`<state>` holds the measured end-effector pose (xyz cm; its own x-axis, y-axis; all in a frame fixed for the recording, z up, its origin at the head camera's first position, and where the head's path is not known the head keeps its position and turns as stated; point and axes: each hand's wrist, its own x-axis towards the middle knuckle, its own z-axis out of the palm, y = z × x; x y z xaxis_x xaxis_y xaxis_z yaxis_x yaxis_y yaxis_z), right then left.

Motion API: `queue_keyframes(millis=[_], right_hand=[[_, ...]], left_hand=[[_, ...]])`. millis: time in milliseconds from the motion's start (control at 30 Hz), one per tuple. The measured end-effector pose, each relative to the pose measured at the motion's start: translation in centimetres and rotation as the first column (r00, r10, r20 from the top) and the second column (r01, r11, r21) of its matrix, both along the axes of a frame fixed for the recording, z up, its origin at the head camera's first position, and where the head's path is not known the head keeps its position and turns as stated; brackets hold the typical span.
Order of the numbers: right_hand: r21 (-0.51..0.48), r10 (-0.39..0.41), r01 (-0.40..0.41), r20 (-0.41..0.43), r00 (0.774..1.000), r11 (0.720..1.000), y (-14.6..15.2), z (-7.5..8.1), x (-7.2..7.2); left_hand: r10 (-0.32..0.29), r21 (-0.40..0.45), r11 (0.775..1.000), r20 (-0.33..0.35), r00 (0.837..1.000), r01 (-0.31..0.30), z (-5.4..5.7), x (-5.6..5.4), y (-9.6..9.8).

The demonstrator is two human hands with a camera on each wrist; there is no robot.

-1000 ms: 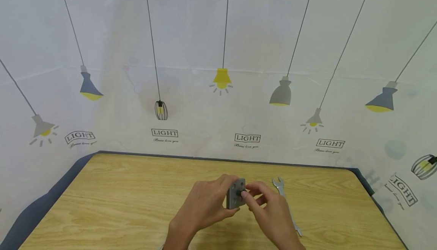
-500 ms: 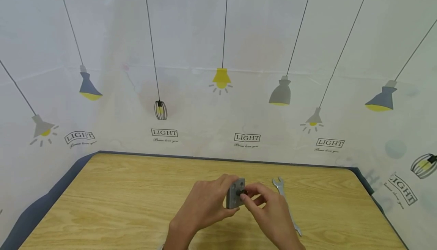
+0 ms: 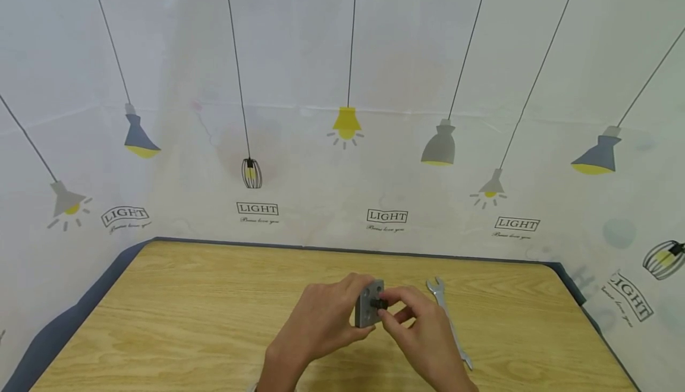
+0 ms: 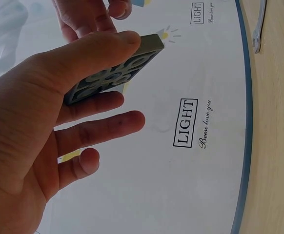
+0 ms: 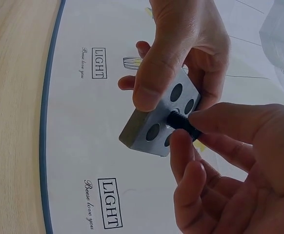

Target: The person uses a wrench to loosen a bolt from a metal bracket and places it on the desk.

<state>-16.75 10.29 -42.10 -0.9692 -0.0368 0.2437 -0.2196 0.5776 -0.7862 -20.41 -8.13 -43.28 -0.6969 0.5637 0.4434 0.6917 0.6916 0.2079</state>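
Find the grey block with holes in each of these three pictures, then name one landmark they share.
Head: grey block in the lower half, just right of centre, gripped by the left hand.
Left wrist: block in the upper half, left of centre, partly behind the thumb.
Right wrist: block near the centre.
Shared landmark: LIGHT lettering on the backdrop.

Head view: taken from above the near side of the worktop [image 3: 214,314], facing forward and down; farthest back, it covers both far corners and the printed backdrop [image 3: 299,82]. Left wrist view: close beside the left hand [image 4: 30,141], picture turned sideways, far edge at right. Right wrist view: close at the right hand [image 5: 264,170], turned the opposite way, far edge at left. All share the grey plate [image 5: 157,118], left wrist from the reverse face.
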Motion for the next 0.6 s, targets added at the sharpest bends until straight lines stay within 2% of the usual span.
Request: queue_keyframes(millis=[267, 600], right_hand=[[-0.003, -0.001, 0.001, 0.006, 1.000, 1.000, -0.06, 0.11, 0.08], [-0.004, 0.009, -0.009, 0.009, 1.000, 1.000, 0.00, 0.17, 0.09]], left_hand=[[0.003, -0.007, 1.000, 0.023, 1.000, -0.003, 0.24, 0.13, 0.01], [0.008, -0.013, 1.000, 0.008, 1.000, -0.008, 0.28, 0.15, 0.01]])
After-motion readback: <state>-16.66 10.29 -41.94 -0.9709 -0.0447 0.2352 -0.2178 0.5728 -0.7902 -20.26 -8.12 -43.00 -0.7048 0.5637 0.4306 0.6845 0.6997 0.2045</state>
